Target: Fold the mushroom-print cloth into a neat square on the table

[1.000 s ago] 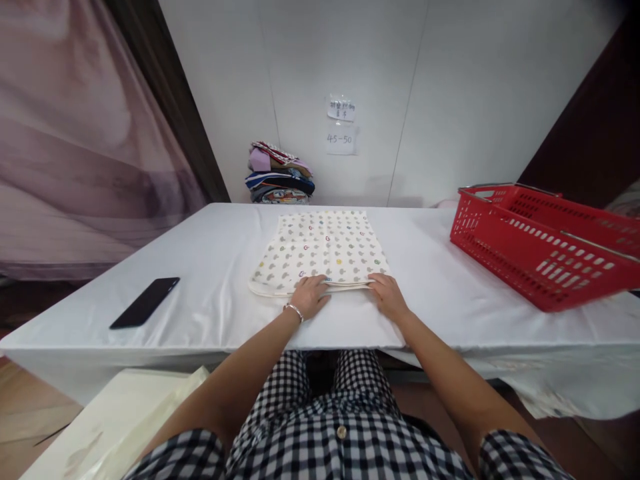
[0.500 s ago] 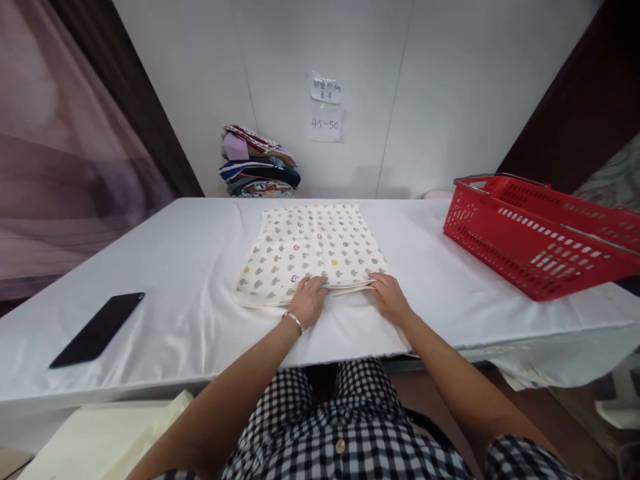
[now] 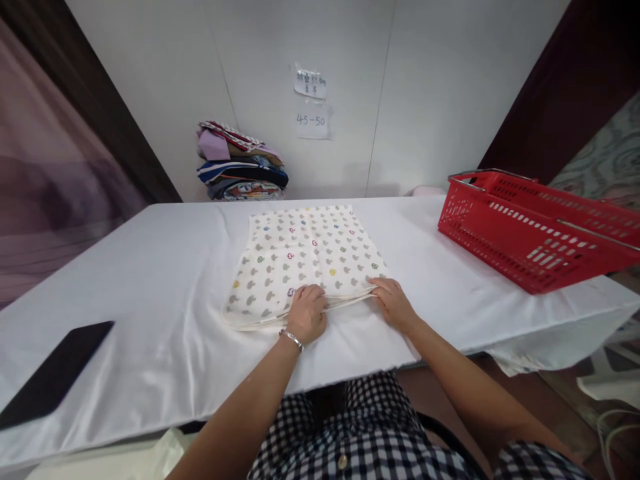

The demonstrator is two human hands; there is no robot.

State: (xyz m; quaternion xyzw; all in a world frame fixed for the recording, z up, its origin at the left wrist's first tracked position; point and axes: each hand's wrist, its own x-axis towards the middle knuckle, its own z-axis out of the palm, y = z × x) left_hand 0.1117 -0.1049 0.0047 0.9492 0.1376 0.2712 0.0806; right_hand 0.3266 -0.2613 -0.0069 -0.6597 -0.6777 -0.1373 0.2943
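Cloth: patterned cloth [image 3: 305,257] lies flat mid-counter [image 3: 150,320], near edge toward the person.
Left hand [image 3: 306,313]: fingers curled, pinching the near hem, likely keeping layers aligned.
Right hand [image 3: 395,303]: fingers pinching the hem's right corner.
Change: both hands keep their grip; phone [image 3: 53,373] sits lower left than earlier.
Basket: red basket [image 3: 530,227] far right.

Checked black-white clothing, silver bracelet [image 3: 293,339]
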